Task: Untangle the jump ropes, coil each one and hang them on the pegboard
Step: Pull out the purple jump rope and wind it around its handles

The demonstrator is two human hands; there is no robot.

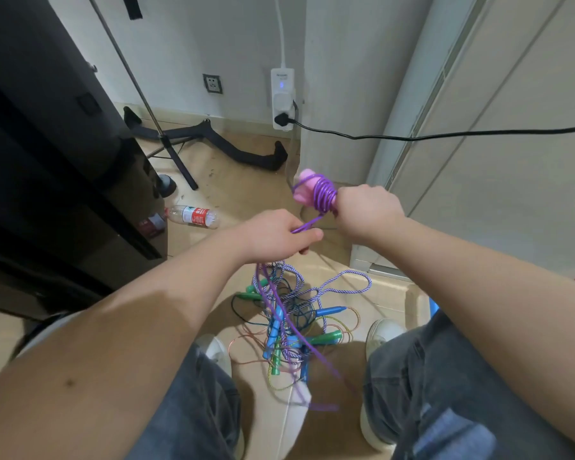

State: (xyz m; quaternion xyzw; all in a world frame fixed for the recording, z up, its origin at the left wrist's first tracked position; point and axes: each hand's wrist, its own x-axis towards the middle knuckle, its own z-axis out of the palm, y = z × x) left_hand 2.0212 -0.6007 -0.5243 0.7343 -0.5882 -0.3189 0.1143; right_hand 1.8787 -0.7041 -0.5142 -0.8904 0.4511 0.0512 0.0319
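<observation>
Coiling step: right hand (367, 210) gripped handles (304, 187), purple rope (324, 194) wound round; left hand (279, 235) pinched rope. Next probably: pull slack free of near tangle (292, 320).

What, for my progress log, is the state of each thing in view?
purple rope: partly wound round its handles, the rest trailing down to the pile
pink handles: held together, wrapped in rope
right hand: grips the pink handles
left hand: pinches the purple rope's loose length
rope pile: tangled on the floor
water bottle: lying on its side
power strip: light on, black plug in
</observation>
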